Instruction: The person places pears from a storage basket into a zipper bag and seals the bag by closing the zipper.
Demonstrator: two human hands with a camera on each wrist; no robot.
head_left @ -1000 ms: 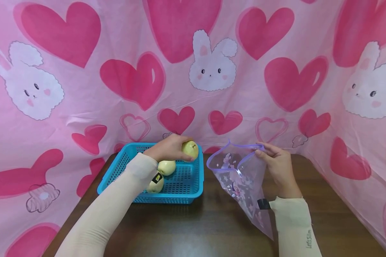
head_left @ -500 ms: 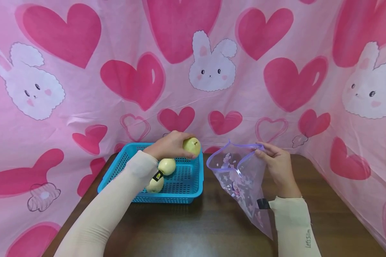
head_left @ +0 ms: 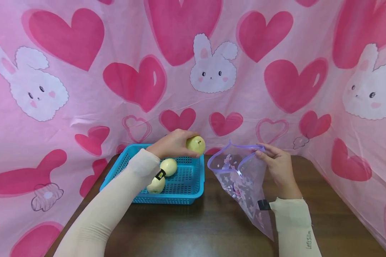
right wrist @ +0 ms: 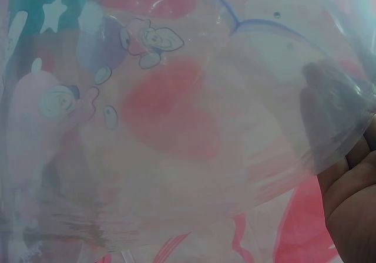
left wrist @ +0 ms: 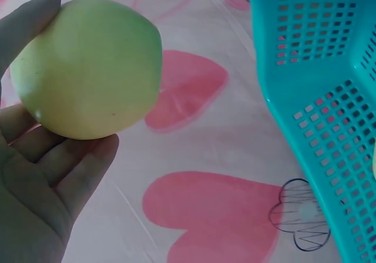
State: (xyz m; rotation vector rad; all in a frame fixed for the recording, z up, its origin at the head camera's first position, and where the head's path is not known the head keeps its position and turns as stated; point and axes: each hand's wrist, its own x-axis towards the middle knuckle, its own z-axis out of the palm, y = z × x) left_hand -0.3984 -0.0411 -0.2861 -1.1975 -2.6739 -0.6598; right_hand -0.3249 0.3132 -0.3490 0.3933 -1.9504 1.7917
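My left hand (head_left: 177, 144) grips a pale yellow-green pear (head_left: 197, 145) over the right rim of the blue basket. In the left wrist view the thumb and fingers (left wrist: 88, 169) hold the pear (left wrist: 88, 69) from both sides. My right hand (head_left: 278, 167) pinches the purple zip edge of a clear printed zip bag (head_left: 244, 189), whose mouth gapes toward the left. The bag hangs down over the table. In the right wrist view the see-through bag (right wrist: 170, 110) fills most of the picture, with the right hand (right wrist: 352, 198) at its edge.
The blue plastic basket (head_left: 197, 194) stands on the brown wooden table (head_left: 180, 228) at the left. Inside lie a pear (head_left: 168, 167) and another pear (head_left: 156, 185), partly behind the left wrist strap. A pink heart-and-rabbit cloth (head_left: 180, 89) hangs behind and at both sides.
My left hand has carried the pear up a little and to the right, from inside the basket's outline to over its right rim. The right hand and bag stay nearly still.
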